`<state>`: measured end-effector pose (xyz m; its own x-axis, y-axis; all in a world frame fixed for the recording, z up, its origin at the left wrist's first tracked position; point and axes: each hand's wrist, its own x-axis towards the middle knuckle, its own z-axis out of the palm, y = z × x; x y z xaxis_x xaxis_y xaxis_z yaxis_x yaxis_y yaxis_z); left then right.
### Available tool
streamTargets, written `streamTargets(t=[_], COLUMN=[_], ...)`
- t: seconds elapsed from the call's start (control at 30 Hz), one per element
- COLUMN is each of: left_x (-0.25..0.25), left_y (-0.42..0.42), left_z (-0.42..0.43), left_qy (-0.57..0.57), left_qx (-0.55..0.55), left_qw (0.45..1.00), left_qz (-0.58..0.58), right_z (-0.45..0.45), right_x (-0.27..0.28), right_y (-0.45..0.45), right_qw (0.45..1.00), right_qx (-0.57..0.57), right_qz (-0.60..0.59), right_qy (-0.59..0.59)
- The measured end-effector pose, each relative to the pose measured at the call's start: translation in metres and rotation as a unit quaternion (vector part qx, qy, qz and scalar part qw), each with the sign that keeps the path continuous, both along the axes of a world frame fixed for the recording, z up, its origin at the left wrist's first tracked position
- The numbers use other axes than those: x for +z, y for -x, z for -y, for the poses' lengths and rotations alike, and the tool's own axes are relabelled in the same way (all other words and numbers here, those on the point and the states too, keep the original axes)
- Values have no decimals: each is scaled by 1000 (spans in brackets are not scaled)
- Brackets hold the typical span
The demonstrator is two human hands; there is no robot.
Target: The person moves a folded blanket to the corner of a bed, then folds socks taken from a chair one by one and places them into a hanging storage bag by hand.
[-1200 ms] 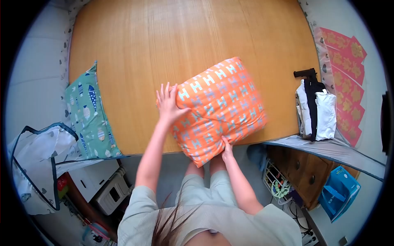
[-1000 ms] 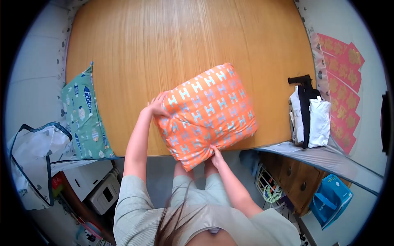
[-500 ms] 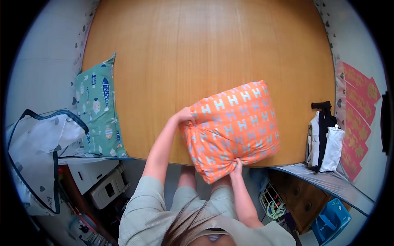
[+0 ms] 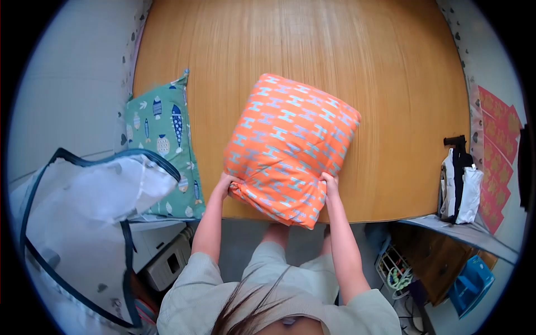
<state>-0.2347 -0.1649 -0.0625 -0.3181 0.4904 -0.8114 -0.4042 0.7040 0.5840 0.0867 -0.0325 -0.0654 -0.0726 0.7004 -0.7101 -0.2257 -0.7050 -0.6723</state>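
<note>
In front of me, over the wooden bed surface (image 4: 391,167), is a plump folded quilt (image 4: 290,139), orange with rows of grey-blue and white H shapes. My left hand (image 4: 228,183) grips its near left corner, where folded layers show at the edge. On the near right side, my right hand (image 4: 330,182) is closed on the fabric and puckers it. Parts of the fingers on both hands are hidden by the cloth. The quilt's near corner reaches slightly past the bed's front edge.
A green fish-print pillow (image 4: 162,145) lies on the left, partly behind a sheer net flap (image 4: 84,212) with dark trim. On the right are white and black folded items (image 4: 462,184). Below stand a wooden cabinet (image 4: 430,254) and a blue box (image 4: 472,285).
The quilt has turned, so its H shapes now lie sideways, and it sits further left. My right hand has moved up its right side. The view has shifted slightly.
</note>
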Motion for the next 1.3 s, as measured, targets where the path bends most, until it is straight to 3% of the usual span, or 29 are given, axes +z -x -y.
streamTargets(t=[0.13,0.23,0.37,0.57,0.67,0.77,0.97,1.1,1.13,1.23,1.3], left_x=[-4,-17,-32,-58,-16,-27,-36,-48,-49,-47,-65], left_y=[34,47,54,97,110,141,208,244,251,258,252], left_z=[23,37,39,-5,-57,-87,-174,-226,-235,-252,-247], left_qy=[65,43,131,-23,-83,-111,-193,-284,-269,-185,-210], left_qx=[24,55,76,167,178,174,192,209,203,147,172], left_qw=[997,997,985,985,973,960,941,900,887,841,827], left_qz=[41,14,86,21,-120,-188,-200,-257,-315,-487,-493], right_z=[5,3,-16,-85,-119,-154,-247,-310,-318,-309,-279], right_x=[0,-1,-3,-49,-48,-69,-56,-84,-66,-24,-12], right_y=[50,65,78,127,164,198,267,307,317,337,329], right_qw=[1000,999,999,991,985,984,983,982,985,984,951], right_qx=[-10,15,26,42,42,37,68,104,107,81,148], right_qz=[11,35,39,53,73,70,72,45,0,92,150], right_qy=[-13,17,-15,-117,-149,-160,-156,-153,-136,-127,-225])
